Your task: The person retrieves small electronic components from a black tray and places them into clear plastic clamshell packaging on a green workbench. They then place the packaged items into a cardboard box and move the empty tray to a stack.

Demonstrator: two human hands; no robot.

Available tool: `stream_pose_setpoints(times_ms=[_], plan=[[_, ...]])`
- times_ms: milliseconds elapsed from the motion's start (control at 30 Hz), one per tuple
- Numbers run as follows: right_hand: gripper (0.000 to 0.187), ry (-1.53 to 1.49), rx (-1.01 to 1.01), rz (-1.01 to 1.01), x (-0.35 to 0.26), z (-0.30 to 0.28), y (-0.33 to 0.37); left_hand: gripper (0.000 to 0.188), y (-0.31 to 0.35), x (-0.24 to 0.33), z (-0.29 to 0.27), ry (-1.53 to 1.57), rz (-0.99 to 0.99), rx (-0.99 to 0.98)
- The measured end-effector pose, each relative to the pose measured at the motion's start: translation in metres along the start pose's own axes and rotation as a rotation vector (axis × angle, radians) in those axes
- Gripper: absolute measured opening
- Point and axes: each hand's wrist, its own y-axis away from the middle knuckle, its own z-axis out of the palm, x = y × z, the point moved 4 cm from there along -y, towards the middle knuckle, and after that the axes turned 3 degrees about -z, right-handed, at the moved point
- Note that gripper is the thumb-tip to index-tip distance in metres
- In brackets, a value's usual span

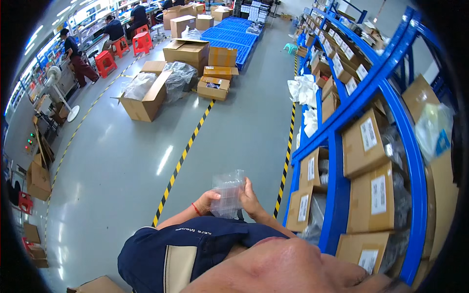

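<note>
Hands, two of them, grip one clear plastic tray (227, 193): left hand (206, 201) and right hand (250, 199) closed on its sides, beside one blue shelf rack (337, 161) with cardboard boxes (364, 141).

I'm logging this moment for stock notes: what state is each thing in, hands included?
Left hand: gripping the clear tray from its left side.
Right hand: gripping the tray's right side.
Clear plastic tray: held up between both hands, looks empty.
Big floor box: open, flaps up, plastic liner inside.
Small floor box: open.
Shelf boxes: closed, labelled, stacked on the blue rack.
Fan: standing upright.
</note>
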Motion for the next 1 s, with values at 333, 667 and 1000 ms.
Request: stream_pose_setpoints(times_ms=[333,667,1000], plan=[[0.059,0.039,0.128,-0.162,-0.07,-0.106,-0.35,0.074,-0.267,0.293,-0.083,-0.021,-0.043,-0.154],[0.057,-0.176,0.336,-0.239,-0.072,-0.3,-0.585,0.071,-0.568,0.418,-0.145,0.007,-0.224,-0.131],[0.055,-0.234,0.163,-0.159,-0.195,-0.467,-0.868,0.074,-0.817,0.643,-0.125,0.019,-0.078,-0.062]])
